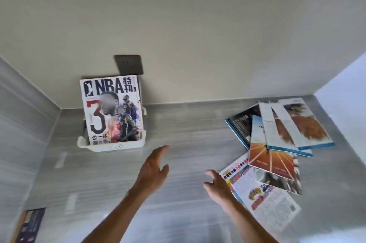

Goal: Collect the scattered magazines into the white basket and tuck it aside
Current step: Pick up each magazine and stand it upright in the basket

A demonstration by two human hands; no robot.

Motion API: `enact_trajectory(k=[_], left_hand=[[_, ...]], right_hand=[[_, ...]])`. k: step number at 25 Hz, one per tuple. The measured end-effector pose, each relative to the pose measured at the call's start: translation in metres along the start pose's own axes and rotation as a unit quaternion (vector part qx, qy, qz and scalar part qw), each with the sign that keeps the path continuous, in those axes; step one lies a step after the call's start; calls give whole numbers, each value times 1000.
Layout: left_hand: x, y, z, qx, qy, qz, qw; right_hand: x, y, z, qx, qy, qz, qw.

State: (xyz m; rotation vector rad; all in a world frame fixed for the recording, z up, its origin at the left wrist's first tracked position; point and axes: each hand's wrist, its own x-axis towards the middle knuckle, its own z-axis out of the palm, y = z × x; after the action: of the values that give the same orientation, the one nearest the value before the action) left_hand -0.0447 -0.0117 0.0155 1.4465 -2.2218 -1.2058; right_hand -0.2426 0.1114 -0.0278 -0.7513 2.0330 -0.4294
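Your NBA magazine [112,110] stands upright in the white basket [111,146], cover facing you; both your left hand [154,169] and right hand [217,187] hover empty, fingers relaxed.

basket [111,146]: white, dotted vents | NBA magazine [112,110]: white, navy title, dark-red 3 | track magazine [271,155]: orange, white lines | floor [188,133]: grey streaked | socket plate [128,64]: dark grey

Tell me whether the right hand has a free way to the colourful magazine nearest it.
Probably yes: the right hand is open at the edge of the colourful magazine, with only bare floor between them.
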Motion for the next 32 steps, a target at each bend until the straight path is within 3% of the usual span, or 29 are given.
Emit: enact_trajectory(k=[4,7,12,16,18,21,23,25,26,28,30,32], left_hand=[[-12,43,108,120,-152,60,979],[-26,71,180,266,-274,121,916],[-37,89,238,342,-319,95,878],[-52,71,245,328,-333,65,882],[-54,65,245,269,-343,42,899],[-50,70,231,144,-283,-56,947],[-47,69,213,189,-157,-98,965],[-46,63,193,230,-60,-88,967],[-46,61,183,193,-34,-83,977],[-44,69,159,-41,-51,-118,991],[-41,82,133,-304,-123,-142,934],[-37,86,109,-380,-127,-116,909]], right_hand=[[-25,108,-52,-12,76,57,995],[-31,157,-94,21,146,95,985],[-24,220,-140,-70,164,166,970],[-20,245,-148,-132,182,158,961],[-19,240,-144,-105,155,150,971],[-26,215,-115,13,46,140,989],[-35,186,-83,90,11,94,991],[-44,151,-54,153,24,50,987],[-50,132,-43,150,41,21,988],[-59,97,-28,68,70,-49,994],[-71,67,-17,-77,101,-133,983],[-81,49,-5,-178,151,-260,937]])
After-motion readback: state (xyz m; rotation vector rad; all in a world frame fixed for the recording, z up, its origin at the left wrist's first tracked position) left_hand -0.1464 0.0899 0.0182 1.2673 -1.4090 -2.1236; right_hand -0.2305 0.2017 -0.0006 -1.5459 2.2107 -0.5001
